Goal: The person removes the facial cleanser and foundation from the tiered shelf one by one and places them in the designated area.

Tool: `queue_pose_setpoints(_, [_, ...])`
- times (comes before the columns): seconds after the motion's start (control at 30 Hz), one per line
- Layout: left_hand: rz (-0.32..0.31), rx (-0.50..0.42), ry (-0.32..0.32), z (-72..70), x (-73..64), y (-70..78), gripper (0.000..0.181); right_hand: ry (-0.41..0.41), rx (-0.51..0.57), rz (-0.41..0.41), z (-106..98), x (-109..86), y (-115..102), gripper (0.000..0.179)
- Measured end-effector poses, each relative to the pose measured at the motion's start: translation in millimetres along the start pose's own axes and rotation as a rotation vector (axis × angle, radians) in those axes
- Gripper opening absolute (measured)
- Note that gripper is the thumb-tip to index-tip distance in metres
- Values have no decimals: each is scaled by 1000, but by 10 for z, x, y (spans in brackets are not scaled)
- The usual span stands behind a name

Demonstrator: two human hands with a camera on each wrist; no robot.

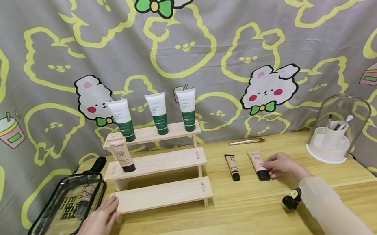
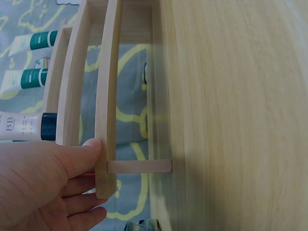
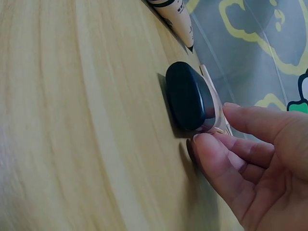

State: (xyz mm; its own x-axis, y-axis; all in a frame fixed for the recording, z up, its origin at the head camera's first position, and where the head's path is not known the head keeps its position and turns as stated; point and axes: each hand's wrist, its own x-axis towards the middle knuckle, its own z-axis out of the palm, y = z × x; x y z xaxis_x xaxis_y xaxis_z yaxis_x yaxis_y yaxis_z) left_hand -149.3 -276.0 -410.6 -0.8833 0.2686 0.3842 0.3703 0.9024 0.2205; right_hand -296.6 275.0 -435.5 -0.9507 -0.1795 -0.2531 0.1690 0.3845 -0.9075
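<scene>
Lying on the table, a pink BB cream tube (image 1: 257, 164) with a black cap has my right hand (image 1: 283, 165) at its right side. Thumb and index finger pinch its edge near the cap (image 3: 185, 96) in the right wrist view. My left hand (image 1: 96, 224) rests at the left end of the lowest step of a wooden tiered rack (image 1: 163, 194). In the left wrist view the thumb (image 2: 91, 146) touches the board's edge, and the other fingers extend past its end. Another BB cream tube (image 1: 122, 156) stands on the middle step.
Green-and-white tubes (image 1: 159, 114) stand along the top step. A small beige tube (image 1: 232, 167) lies left of the pinched one, with a slim pen-like stick (image 1: 246, 141) behind. A domed brush holder (image 1: 330, 148) is at right, a clear zip pouch (image 1: 72, 201) at left. A patterned curtain (image 1: 193, 51) hangs behind.
</scene>
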Motion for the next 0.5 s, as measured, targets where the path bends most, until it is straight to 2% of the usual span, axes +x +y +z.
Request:
queue_pose_setpoints(0.2, [-9,-1,-6,-4,4,3,39,-8,-54,-54,-59,-27,-91,31])
queue_pose_setpoints(0.27, [-7,0,-2,-2,2,0,40,15,-75,-81,-78,-40,-159,33])
queue_pose_setpoints(0.5, [-3,4,-1,9,-5,-7,40,64,-126,-212,-77,-57,-539,38])
